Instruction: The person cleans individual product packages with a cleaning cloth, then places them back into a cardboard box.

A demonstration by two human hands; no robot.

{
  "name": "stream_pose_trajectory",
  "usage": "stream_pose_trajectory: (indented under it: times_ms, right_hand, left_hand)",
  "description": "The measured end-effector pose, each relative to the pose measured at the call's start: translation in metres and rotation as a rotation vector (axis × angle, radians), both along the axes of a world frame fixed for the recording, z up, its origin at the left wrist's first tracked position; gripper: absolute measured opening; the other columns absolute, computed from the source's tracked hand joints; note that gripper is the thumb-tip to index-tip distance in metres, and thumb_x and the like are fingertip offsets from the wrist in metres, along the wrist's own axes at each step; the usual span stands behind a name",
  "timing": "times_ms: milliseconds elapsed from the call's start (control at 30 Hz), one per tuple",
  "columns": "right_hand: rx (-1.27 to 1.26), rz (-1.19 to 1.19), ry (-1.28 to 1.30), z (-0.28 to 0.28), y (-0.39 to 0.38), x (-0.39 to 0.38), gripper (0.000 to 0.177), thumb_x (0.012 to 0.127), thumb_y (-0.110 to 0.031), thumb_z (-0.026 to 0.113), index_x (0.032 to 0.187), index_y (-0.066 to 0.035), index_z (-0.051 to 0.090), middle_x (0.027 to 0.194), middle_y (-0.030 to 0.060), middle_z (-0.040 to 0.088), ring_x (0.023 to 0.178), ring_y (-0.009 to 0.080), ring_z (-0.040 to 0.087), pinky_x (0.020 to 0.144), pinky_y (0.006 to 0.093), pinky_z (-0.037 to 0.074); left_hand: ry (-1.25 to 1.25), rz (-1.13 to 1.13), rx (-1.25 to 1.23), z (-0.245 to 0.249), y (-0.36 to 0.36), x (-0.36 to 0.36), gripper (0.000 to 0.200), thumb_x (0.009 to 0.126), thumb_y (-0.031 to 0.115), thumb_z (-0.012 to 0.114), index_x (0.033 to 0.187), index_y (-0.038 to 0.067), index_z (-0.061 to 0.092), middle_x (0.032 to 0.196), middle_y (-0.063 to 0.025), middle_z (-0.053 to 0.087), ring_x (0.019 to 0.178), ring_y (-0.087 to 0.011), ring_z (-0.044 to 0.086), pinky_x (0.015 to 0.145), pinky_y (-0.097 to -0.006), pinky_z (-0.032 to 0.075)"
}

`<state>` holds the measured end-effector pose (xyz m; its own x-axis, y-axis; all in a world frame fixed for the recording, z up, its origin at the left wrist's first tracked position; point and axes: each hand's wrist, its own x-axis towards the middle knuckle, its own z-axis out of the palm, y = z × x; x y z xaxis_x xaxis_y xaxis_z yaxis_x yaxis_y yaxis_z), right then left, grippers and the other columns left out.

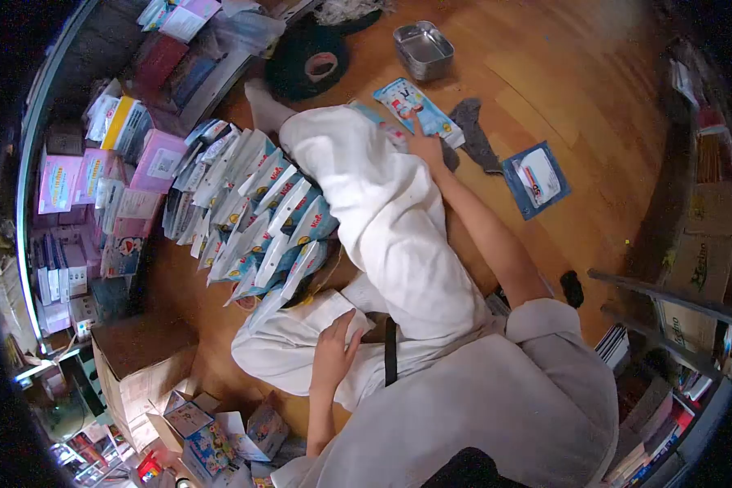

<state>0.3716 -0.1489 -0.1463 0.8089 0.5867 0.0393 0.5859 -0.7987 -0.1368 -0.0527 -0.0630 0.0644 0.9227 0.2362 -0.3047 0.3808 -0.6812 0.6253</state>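
My left hand [332, 351] rests on the white trousers [382, 195] over my bent leg, its fingers somewhat apart and nothing seen in it. Beyond my other knee, my right hand [424, 148] reaches to a blue and white printed packet [411, 104] on the floor. One finger stretches onto the packet's near edge; the other fingers are partly hidden. Close beside that hand, a second packet [392, 134] shows partly from behind the knee. Left of my legs stand rows of similar blue and white packets [289, 207], packed tightly together and leaning.
A metal tin [423, 50], a grey cloth [476, 138] and a blue-edged pouch [537, 179] lie on the wooden floor [577, 106]. Pink boxes [150, 163] fill the left side. A cardboard box [142, 366] stands lower left, and shelving [699, 244] runs along the right.
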Motion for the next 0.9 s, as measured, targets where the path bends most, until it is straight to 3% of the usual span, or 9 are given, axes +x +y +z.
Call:
stream_pose_trajectory:
  times_ms: [100, 167, 300, 433, 500, 633, 700, 833, 900]
  right_hand:
    - [-0.109, -0.175, 0.07, 0.005, -0.026, 0.001, 0.03, 0.087, -0.025, 0.051, 0.109, -0.008, 0.062, 0.143, 0.0205, 0.036, 0.063, 0.0314, 0.067, 0.061, 0.0473, 0.054]
    - [0.015, -0.305, 0.03, 0.034, -0.056, -0.009, 0.033, 0.082, -0.021, 0.059, 0.112, -0.008, 0.059, 0.137, 0.0188, 0.042, 0.071, 0.0333, 0.067, 0.064, 0.0458, 0.054]
    - [0.131, -0.234, 0.021, 0.134, -0.118, -0.026, 0.059, 0.066, -0.016, 0.075, 0.121, -0.011, 0.052, 0.127, 0.0169, 0.049, 0.082, 0.0369, 0.065, 0.07, 0.047, 0.053]
    - [0.159, -0.176, -0.167, 0.223, -0.154, -0.033, 0.053, 0.067, -0.008, 0.073, 0.117, -0.01, 0.056, 0.128, 0.0184, 0.05, 0.094, 0.0397, 0.062, 0.078, 0.0471, 0.051]
    - [0.27, -0.159, -0.233, 0.272, -0.15, -0.052, 0.049, 0.063, -0.002, 0.075, 0.109, -0.006, 0.058, 0.106, 0.0153, 0.06, 0.091, 0.0337, 0.062, 0.079, 0.0383, 0.049]
    - [0.716, 0.006, 0.404, 0.306, -0.124, -0.098, 0.051, 0.064, -0.01, 0.083, 0.108, -0.002, 0.059, 0.098, 0.0053, 0.063, 0.092, 0.0142, 0.059, 0.082, 0.0295, 0.047]
    - [0.695, 0.117, 0.507, 0.309, -0.094, -0.15, 0.054, 0.062, -0.018, 0.085, 0.106, -0.004, 0.059, 0.105, 0.0061, 0.062, 0.103, 0.0177, 0.056, 0.094, 0.0335, 0.041]
    - [0.474, 0.561, 1.017, 0.304, -0.056, -0.206, 0.087, 0.065, -0.023, 0.085, 0.137, -0.003, 0.041, 0.127, 0.013, 0.046, 0.123, 0.024, 0.042, 0.105, 0.0348, 0.031]
    - [0.479, 0.691, 0.954, 0.303, -0.046, -0.198, 0.083, 0.065, -0.005, 0.081, 0.138, -0.003, 0.042, 0.133, 0.0099, 0.044, 0.122, 0.0225, 0.043, 0.103, 0.0353, 0.034]
  left_hand:
    - [-0.019, 0.048, 0.007, 0.0, -0.001, -0.01, 0.037, 0.088, 0.017, 0.06, 0.121, 0.0, 0.054, 0.113, -0.021, 0.06, 0.102, -0.0374, 0.059, 0.088, -0.0411, 0.046]
    - [-0.024, 0.082, -0.005, -0.002, 0.003, -0.013, 0.036, 0.088, 0.016, 0.061, 0.119, 0.0, 0.055, 0.113, -0.0197, 0.061, 0.102, -0.0369, 0.059, 0.088, -0.0407, 0.046]
    - [-0.064, 0.21, -0.124, 0.008, 0.008, -0.017, 0.035, 0.087, 0.012, 0.061, 0.119, -0.001, 0.056, 0.113, -0.0194, 0.061, 0.105, -0.0345, 0.058, 0.09, -0.0383, 0.045]
    - [-0.293, 0.267, -0.134, 0.037, 0.017, 0.015, 0.039, 0.085, 0.009, 0.064, 0.122, 0.0, 0.054, 0.116, -0.0189, 0.061, 0.109, -0.0303, 0.058, 0.094, -0.0355, 0.044]
    - [-0.352, 0.254, -0.232, 0.052, 0.019, 0.04, 0.043, 0.084, 0.009, 0.066, 0.124, 0.0, 0.053, 0.121, -0.0176, 0.058, 0.113, -0.0285, 0.056, 0.096, -0.0347, 0.042]
    - [-0.588, 0.207, -0.629, 0.044, 0.0, 0.081, 0.06, 0.081, 0.013, 0.07, 0.133, 0.001, 0.043, 0.132, -0.0162, 0.052, 0.124, -0.0263, 0.048, 0.103, -0.0363, 0.036]
    - [-0.84, 0.359, -1.033, 0.037, -0.022, 0.097, 0.064, 0.083, 0.016, 0.069, 0.137, 0.001, 0.038, 0.133, -0.0163, 0.05, 0.127, -0.0262, 0.044, 0.106, -0.0381, 0.033]
    - [-0.888, 0.662, -1.163, 0.029, -0.019, 0.066, 0.061, 0.086, 0.021, 0.064, 0.137, 0.0, 0.037, 0.134, -0.0152, 0.049, 0.125, -0.0242, 0.044, 0.105, -0.0404, 0.032]
    - [-0.818, 0.949, -1.289, 0.018, -0.01, 0.041, 0.057, 0.088, 0.023, 0.061, 0.134, -0.001, 0.039, 0.133, -0.015, 0.05, 0.123, -0.023, 0.047, 0.103, -0.0401, 0.035]
